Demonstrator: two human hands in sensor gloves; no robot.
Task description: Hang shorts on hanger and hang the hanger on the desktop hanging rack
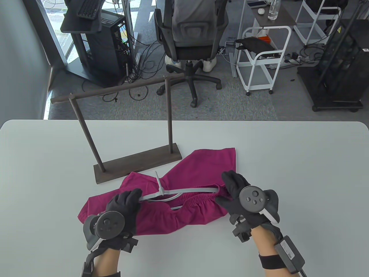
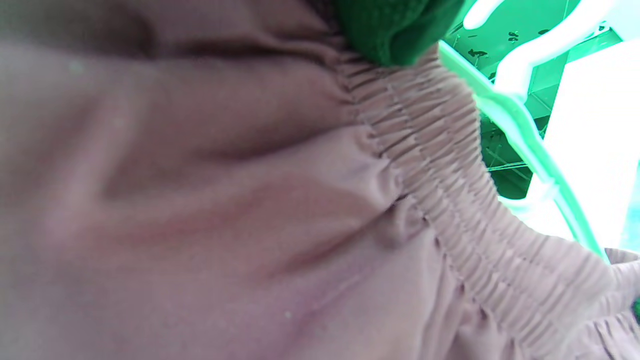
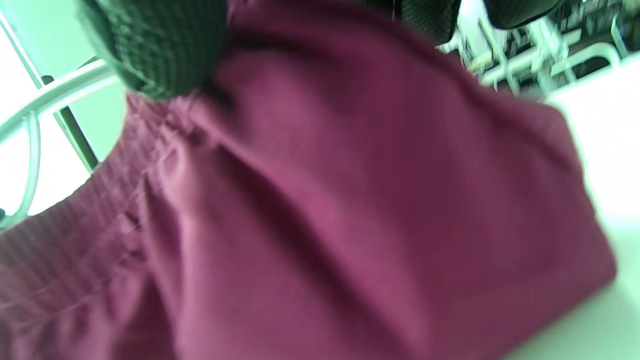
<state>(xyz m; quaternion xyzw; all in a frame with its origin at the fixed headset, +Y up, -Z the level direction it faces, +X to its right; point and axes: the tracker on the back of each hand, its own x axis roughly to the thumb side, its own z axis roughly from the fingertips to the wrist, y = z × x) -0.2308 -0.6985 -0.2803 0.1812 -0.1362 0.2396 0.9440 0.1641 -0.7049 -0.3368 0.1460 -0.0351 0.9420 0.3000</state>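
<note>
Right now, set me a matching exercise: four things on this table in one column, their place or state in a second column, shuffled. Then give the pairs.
Things
1. shorts
2. hanger
3. hanging rack
4. right hand

Place or state
A. standing at the table's far side, bar bare
B. grey, lying across the waistband
C. magenta, spread flat on the table
D. gripping the waistband's right end

Pairs: 1-C, 2-B, 3-A, 4-D
</note>
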